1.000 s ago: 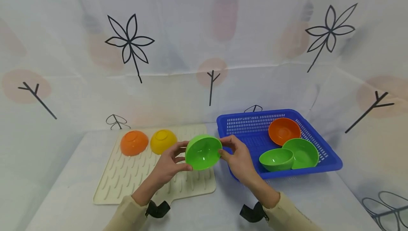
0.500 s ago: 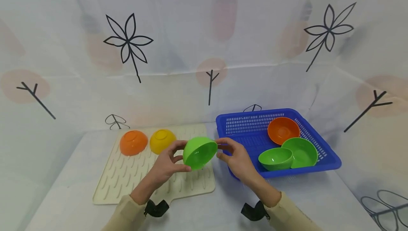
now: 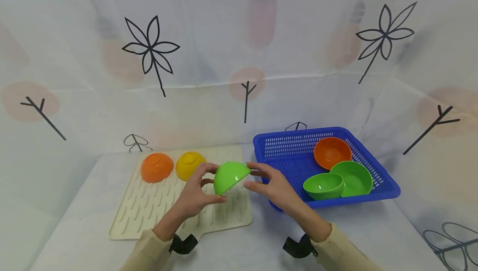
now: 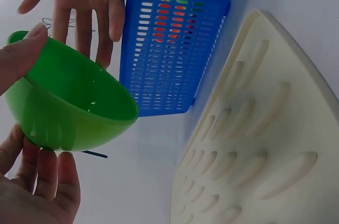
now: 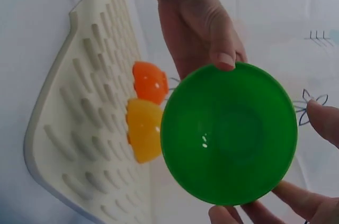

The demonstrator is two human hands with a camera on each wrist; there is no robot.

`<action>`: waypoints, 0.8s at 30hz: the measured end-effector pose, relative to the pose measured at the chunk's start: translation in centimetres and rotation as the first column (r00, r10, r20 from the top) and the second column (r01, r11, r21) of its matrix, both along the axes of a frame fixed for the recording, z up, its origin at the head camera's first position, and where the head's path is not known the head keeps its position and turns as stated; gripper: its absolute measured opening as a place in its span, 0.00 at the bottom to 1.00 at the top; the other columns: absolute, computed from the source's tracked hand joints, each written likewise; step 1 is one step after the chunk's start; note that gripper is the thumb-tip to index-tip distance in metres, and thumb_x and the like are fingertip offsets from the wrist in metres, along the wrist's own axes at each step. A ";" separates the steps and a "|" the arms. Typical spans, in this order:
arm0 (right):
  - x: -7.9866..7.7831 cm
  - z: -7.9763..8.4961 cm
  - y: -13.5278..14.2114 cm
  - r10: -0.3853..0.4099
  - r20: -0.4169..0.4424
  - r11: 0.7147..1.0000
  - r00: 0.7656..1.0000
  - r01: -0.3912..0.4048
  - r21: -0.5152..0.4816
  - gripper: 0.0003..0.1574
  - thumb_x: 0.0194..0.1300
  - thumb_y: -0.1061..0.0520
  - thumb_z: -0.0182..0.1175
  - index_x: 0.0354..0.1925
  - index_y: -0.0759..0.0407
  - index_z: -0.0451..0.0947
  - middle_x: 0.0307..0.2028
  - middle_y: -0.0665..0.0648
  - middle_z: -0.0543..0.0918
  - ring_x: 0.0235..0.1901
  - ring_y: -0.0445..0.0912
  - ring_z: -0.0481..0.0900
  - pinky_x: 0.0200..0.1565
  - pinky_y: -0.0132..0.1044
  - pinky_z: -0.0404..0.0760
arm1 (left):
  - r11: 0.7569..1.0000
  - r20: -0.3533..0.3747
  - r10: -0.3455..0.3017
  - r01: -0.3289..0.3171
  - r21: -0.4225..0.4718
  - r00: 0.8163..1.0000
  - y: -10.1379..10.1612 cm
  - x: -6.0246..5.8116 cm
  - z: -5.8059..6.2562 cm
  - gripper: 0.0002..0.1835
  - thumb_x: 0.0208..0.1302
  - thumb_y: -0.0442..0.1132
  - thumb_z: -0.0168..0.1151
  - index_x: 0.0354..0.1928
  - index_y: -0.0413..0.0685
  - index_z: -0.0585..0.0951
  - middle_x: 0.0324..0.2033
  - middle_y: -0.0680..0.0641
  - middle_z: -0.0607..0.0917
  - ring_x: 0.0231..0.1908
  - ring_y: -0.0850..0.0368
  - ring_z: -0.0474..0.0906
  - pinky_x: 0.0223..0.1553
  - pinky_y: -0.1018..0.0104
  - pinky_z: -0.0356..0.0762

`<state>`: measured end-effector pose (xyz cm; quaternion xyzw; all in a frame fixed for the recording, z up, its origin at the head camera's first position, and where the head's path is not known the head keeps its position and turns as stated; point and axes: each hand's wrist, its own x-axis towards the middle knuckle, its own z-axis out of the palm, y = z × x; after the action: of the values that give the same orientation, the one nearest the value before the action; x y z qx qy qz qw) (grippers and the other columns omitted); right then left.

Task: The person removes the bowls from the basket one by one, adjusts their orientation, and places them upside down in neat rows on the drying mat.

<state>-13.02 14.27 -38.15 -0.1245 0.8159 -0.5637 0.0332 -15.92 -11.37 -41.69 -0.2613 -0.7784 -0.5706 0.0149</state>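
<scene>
A green bowl [image 3: 228,176] is held up over the right part of the cream ridged mat [image 3: 149,215], tipped with its opening facing down and to the right. My left hand [image 3: 195,191] grips it from the left; in the left wrist view the thumb lies on the rim and the fingers support the outside of the bowl [image 4: 71,126]. On the bowl's other side is my right hand [image 3: 275,184]. Its fingers are extended at the rim, and its thumb stands apart from the bowl. The bowl's inside [image 5: 228,134] faces the right wrist camera.
An orange bowl [image 3: 157,168] and a yellow bowl [image 3: 189,164] lie upside down at the mat's back. To the right, a blue basket [image 3: 285,150] holds another orange bowl [image 3: 332,153] and two green bowls, one in front [image 3: 323,187] and one behind [image 3: 354,179]. A patterned cloth hangs behind.
The green bowl has turned over, its opening swinging from facing me to facing down. My left hand keeps its hold, while my right fingers and thumb have loosened from the rim.
</scene>
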 end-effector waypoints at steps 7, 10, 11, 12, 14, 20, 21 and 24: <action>0.1 0.0 -0.8 -0.058 0.028 0.998 0.998 0.058 0.019 0.42 0.60 0.43 0.70 0.68 0.55 0.71 0.66 0.59 0.73 0.63 0.61 0.72 0.55 0.55 0.79 | 0.998 -0.087 0.022 -0.027 -0.055 0.996 0.3 0.3 0.0 0.41 0.44 0.39 0.83 0.62 0.58 0.73 0.60 0.53 0.71 0.60 0.53 0.67 0.54 0.50 0.76; 0.2 0.0 -1.1 -0.070 0.051 0.998 0.996 0.070 -0.005 0.43 0.58 0.44 0.72 0.68 0.54 0.71 0.67 0.59 0.72 0.64 0.61 0.71 0.57 0.54 0.78 | 0.998 -0.103 0.021 -0.027 -0.058 0.994 0.4 0.5 0.1 0.41 0.45 0.42 0.83 0.63 0.57 0.73 0.62 0.50 0.69 0.62 0.50 0.65 0.56 0.45 0.73; 0.2 0.0 -1.2 -0.068 0.055 0.997 0.996 0.069 -0.020 0.43 0.58 0.45 0.72 0.68 0.55 0.71 0.67 0.59 0.71 0.64 0.62 0.71 0.57 0.54 0.78 | 0.998 -0.106 0.017 -0.023 -0.058 0.994 0.5 0.5 0.1 0.40 0.45 0.44 0.83 0.63 0.56 0.74 0.64 0.49 0.69 0.63 0.49 0.64 0.57 0.43 0.72; 0.2 0.0 -1.3 -0.066 0.059 0.997 0.996 0.068 -0.033 0.43 0.58 0.46 0.72 0.68 0.56 0.71 0.67 0.60 0.71 0.64 0.62 0.71 0.57 0.53 0.78 | 0.999 -0.104 0.010 -0.015 -0.052 0.995 0.5 0.5 0.1 0.40 0.46 0.45 0.82 0.63 0.56 0.74 0.65 0.49 0.68 0.64 0.48 0.63 0.58 0.40 0.71; 0.2 -0.1 -1.5 -0.060 0.068 0.996 0.996 0.065 -0.066 0.43 0.58 0.48 0.73 0.68 0.57 0.70 0.68 0.61 0.70 0.65 0.62 0.70 0.57 0.51 0.77 | 0.999 -0.098 -0.011 0.008 -0.032 0.995 0.5 0.6 0.1 0.40 0.47 0.48 0.81 0.63 0.56 0.73 0.67 0.47 0.66 0.66 0.46 0.61 0.60 0.37 0.68; 0.3 -0.3 -2.0 -0.045 0.067 0.989 0.997 0.054 -0.135 0.44 0.58 0.52 0.74 0.68 0.59 0.68 0.68 0.63 0.69 0.64 0.63 0.71 0.57 0.51 0.77 | 0.994 -0.066 -0.096 0.099 0.050 0.993 0.3 0.5 0.0 0.39 0.50 0.49 0.79 0.64 0.55 0.72 0.71 0.45 0.62 0.69 0.40 0.57 0.62 0.30 0.63; 0.3 -0.4 -2.1 -0.043 0.067 0.988 0.997 0.053 -0.145 0.45 0.58 0.52 0.74 0.69 0.59 0.67 0.68 0.63 0.68 0.64 0.63 0.70 0.57 0.51 0.77 | 0.992 -0.056 -0.108 0.111 0.058 0.993 0.2 0.4 0.0 0.39 0.50 0.48 0.79 0.65 0.55 0.72 0.72 0.45 0.61 0.69 0.39 0.57 0.61 0.30 0.63; 0.4 -0.5 -2.4 -0.039 0.055 0.985 0.998 0.048 -0.165 0.46 0.57 0.53 0.74 0.69 0.60 0.66 0.69 0.63 0.68 0.66 0.63 0.69 0.57 0.50 0.77 | 0.988 -0.032 -0.137 0.139 0.062 0.990 -0.1 0.3 -0.1 0.38 0.52 0.44 0.78 0.66 0.55 0.71 0.73 0.44 0.59 0.68 0.36 0.60 0.59 0.32 0.67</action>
<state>-12.63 11.92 -38.68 -0.0943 0.7674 -0.6334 0.0315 -15.65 -11.52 -41.80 -0.3219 -0.7396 -0.5911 -0.0053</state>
